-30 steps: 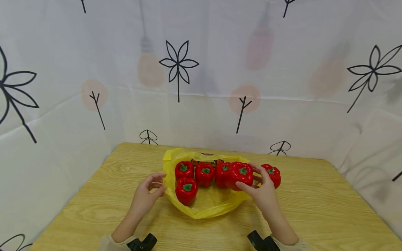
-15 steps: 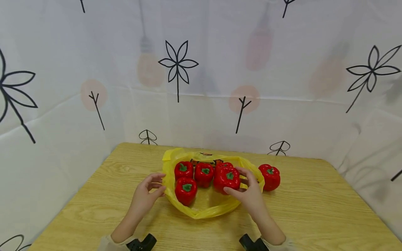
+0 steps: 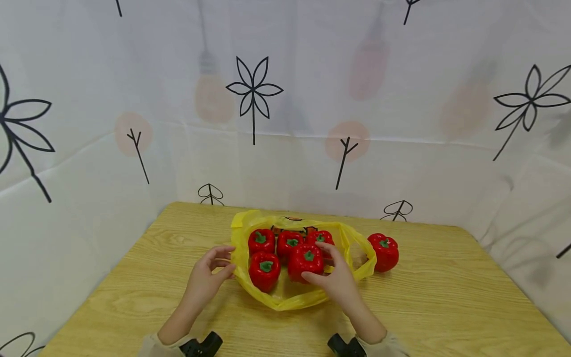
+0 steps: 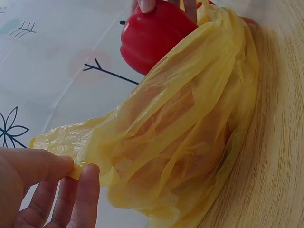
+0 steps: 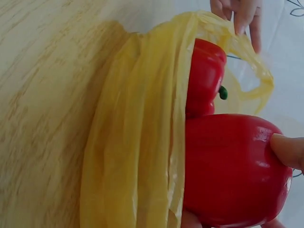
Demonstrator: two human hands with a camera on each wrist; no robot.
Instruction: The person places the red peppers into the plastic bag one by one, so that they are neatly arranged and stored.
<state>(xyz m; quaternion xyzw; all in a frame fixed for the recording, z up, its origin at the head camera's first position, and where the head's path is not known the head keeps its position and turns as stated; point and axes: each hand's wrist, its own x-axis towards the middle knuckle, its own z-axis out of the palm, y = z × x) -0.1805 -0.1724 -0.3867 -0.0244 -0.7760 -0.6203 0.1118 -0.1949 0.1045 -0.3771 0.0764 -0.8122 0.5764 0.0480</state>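
A yellow plastic bag [image 3: 285,303] lies with its mouth spread on the wooden table. Several red bell peppers, one of them the front-left bell pepper [image 3: 264,272], sit inside it. My left hand [image 3: 207,273] pinches the bag's left rim between thumb and fingers, seen closely in the left wrist view. My right hand [image 3: 335,278] grips another red bell pepper [image 3: 305,267] by its sides, green stem up, over the bag's mouth. In the right wrist view the near bag wall hides the lower part of this held bell pepper [image 5: 232,166].
One more red bell pepper [image 3: 384,253] stands outside the bag, just past its right handle loop [image 3: 368,265]. Bare wooden tabletop [image 3: 446,287] stretches to the right. A white patterned cloth [image 3: 290,163] hangs behind the table.
My right hand has carried the held bell pepper leftward and nearer to me, from the bag's right side toward its middle. The left hand stays at the left rim.
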